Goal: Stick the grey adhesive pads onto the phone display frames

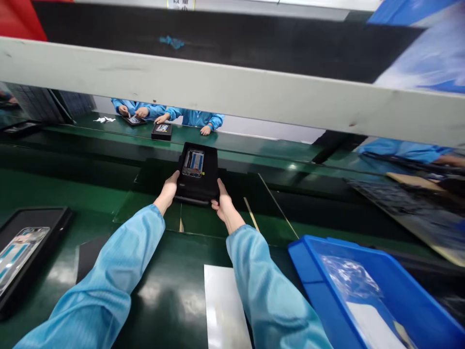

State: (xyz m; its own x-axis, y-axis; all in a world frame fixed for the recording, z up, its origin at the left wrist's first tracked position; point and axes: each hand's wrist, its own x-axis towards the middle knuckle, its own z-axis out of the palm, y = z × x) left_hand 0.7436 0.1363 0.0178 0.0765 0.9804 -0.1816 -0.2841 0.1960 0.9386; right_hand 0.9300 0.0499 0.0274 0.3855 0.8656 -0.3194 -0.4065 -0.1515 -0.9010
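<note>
Both arms reach forward over the green work surface, in light blue sleeves. Between my hands is a black foam tray (198, 186), a stack of more than one layer by its thick edge. Set into its top is a phone frame (193, 163) with blue strips and a small yellow tag beside it. My left hand (169, 190) grips the tray's left side, thumb along the edge. On the right side my right hand (224, 201) holds it, thumb up top and fingers curled beneath. The undersides of the fingers are partly hidden.
Another black tray (54, 220) with a phone frame lies at left. A blue bin (308, 271) with clear plastic bags stands at right, beside a white sheet (223, 303). A pale beam (232, 87) crosses above. Across the line, co-workers' hands (141, 112) handle similar trays.
</note>
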